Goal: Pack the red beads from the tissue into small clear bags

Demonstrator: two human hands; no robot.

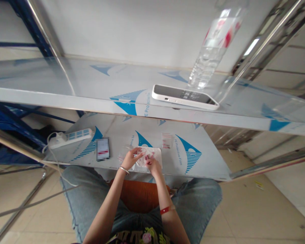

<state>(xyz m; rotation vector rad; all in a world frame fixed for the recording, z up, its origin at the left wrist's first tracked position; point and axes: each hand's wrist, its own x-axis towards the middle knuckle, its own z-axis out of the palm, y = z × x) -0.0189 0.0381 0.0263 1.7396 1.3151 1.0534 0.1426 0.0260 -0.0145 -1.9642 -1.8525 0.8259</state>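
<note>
On the lower shelf both hands are at a white sheet or shallow tray point(157, 154) with crumpled clear plastic on it. My right hand point(154, 166) is closed in a pinch at a small dark red piece point(147, 157); its exact kind is too small to make out. At the sheet's left side, my left hand point(132, 158) has its thumb and forefinger stretched out and apart, close to the red piece. Clear plastic wrapping point(122, 157) lies beside that hand. Just behind the sheet is a small clear packet point(167, 140) with reddish bits.
A pixelated card or screen point(103, 149) lies to the left, near a white power strip point(76, 136) with a plugged-in cable. Above, the raised shelf point(91, 98) carries a white-cased phone point(184, 97) and a clear bottle point(213, 47). Metal posts stand at both sides.
</note>
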